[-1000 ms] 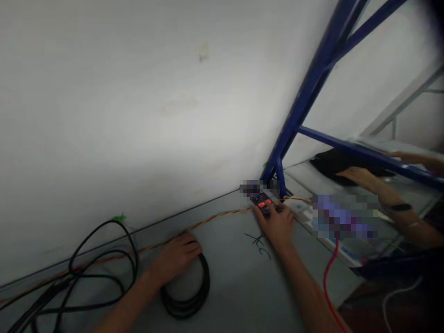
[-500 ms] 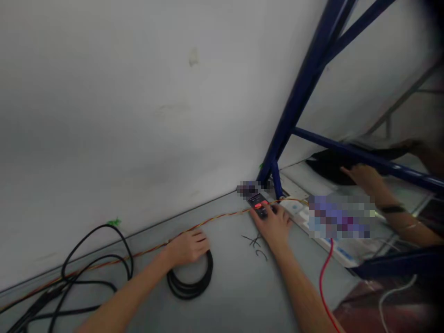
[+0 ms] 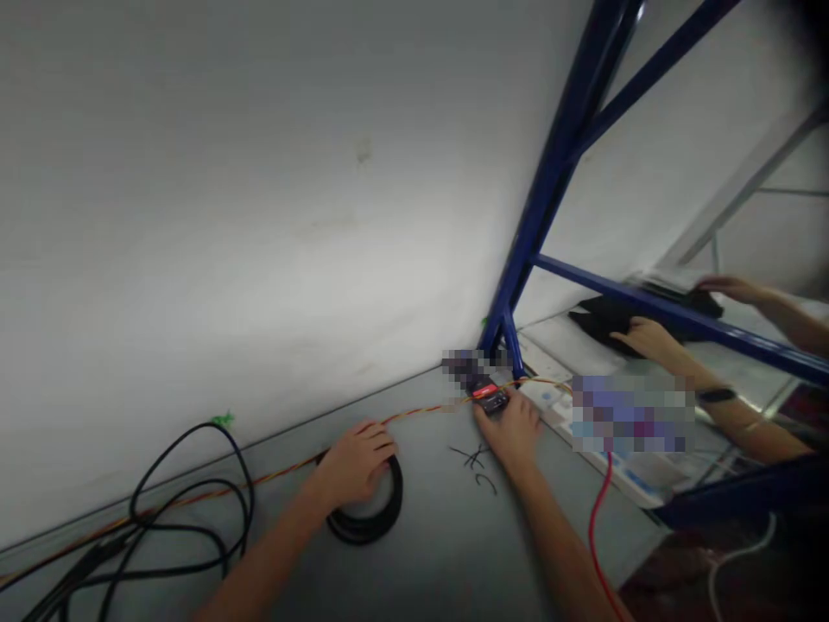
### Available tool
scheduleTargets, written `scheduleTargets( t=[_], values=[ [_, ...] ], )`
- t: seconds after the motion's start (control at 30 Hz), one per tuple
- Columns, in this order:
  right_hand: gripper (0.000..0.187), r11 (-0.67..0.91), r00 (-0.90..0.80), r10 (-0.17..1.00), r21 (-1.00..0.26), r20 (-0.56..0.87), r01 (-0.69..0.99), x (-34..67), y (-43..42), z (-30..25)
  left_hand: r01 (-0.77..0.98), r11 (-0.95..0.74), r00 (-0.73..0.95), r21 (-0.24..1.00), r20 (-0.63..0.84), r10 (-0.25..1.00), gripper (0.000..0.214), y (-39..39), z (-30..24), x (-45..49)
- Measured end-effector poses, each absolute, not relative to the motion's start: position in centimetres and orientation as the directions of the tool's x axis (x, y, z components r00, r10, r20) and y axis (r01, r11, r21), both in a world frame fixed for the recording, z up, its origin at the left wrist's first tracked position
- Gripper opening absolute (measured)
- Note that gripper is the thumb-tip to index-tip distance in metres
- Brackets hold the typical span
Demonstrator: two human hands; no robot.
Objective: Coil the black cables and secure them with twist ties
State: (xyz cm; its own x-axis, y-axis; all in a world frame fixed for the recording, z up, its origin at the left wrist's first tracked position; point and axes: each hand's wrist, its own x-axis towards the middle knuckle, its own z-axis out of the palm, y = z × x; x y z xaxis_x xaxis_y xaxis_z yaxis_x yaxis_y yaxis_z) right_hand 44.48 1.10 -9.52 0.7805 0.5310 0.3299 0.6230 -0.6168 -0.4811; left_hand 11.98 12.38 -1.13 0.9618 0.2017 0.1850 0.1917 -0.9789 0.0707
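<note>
Left hand (image 3: 355,466) lies spread over a coil of black cable (image 3: 391,510), pinning it down, while right hand (image 3: 509,434) curls round a small meter (image 3: 490,398) (perhaps a clamp meter, the view is poor) on a twisted orange wire (image 3: 424,415) – at the foot of a blue steel frame (image 3: 550,207).

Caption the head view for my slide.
Left hand on black cable coil; right hand on black handheld device by twisted orange wire.

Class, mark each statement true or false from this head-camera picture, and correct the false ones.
1. The left hand rests on a coil of black cable. True.
2. The right hand grips scissors. False: it is on a small black device.
3. A twisted orange wire runs along the bottom of the wall. True.
4. Another person's hands show beyond the blue frame. True.
5. The surface shows no marks. False: black scribbles are drawn on the grey surface.
</note>
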Motion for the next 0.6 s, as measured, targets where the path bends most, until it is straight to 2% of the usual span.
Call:
scheduleTargets(
  t=[0.17,0.37,0.5,0.6],
  values=[
    [0.072,-0.627,0.767,0.553,-0.443,0.326,0.641,44.7,0.9,-10.0,0.314,-0.939,0.913,0.138,0.228,0.339,0.063,10.9,0.4,10.2],
    [0.06,-0.617,0.749,0.576,-0.427,0.328,0.661,44.8,0.8,-10.4,0.553,-0.783,0.626,0.285,0.477,0.617,0.052,5.6,-1.0,3.5],
    [0.062,-0.629,0.754,0.575,-0.417,0.318,0.656,44.6,0.8,-10.3,0.698,-0.678,0.532,0.231,0.465,0.707,0.05,0.9,-4.5,-1.9],
    [0.062,-0.633,0.753,0.581,-0.411,0.309,0.656,44.4,0.6,-10.2,0.724,-0.671,0.536,0.162,0.48,0.694,0.05,-2.2,-7.0,-5.0]
  ],
)
